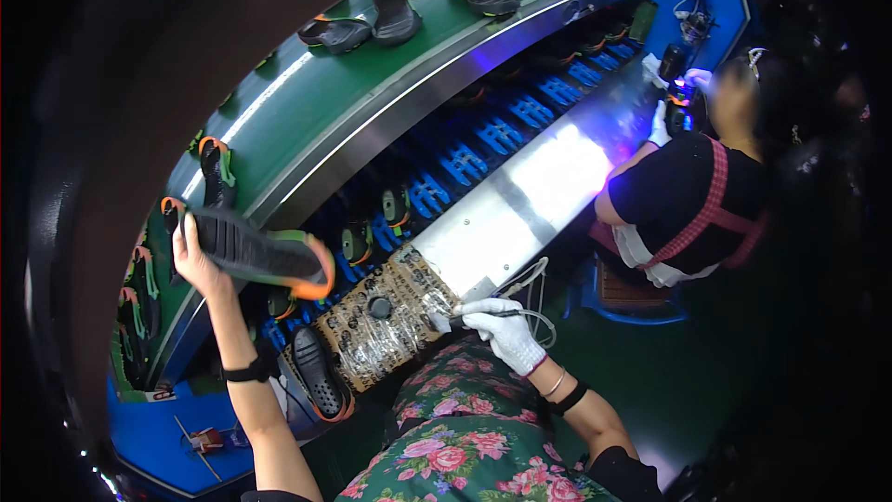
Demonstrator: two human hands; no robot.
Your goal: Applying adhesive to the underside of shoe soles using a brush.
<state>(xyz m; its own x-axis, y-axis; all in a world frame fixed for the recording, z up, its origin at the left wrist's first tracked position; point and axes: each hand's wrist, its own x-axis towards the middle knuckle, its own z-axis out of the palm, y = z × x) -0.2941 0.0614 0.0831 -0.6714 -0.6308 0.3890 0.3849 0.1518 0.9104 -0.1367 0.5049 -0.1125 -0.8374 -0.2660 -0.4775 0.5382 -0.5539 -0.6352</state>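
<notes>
My bare left hand (196,260) grips a black shoe sole (249,246) with an orange rim, held in the air beside the green belt. The sole is slightly blurred, and its ridged side shows. In my white-gloved right hand (506,330) is a thin dark brush-like tool (483,313) with a pale tip and a pale tube running from its back end. That tip is close to the taped cardboard (395,335) on the bench, beside a small dark round pot (379,307). Another black sole (317,376) with holes lies at the cardboard's left end.
A curved green conveyor belt (325,98) carries several black soles with orange rims. Below it runs a rack of blue holders (465,165), some with shoe parts. A metal bench (478,237) stretches right towards a co-worker (683,191) seated at a purple-lit spot.
</notes>
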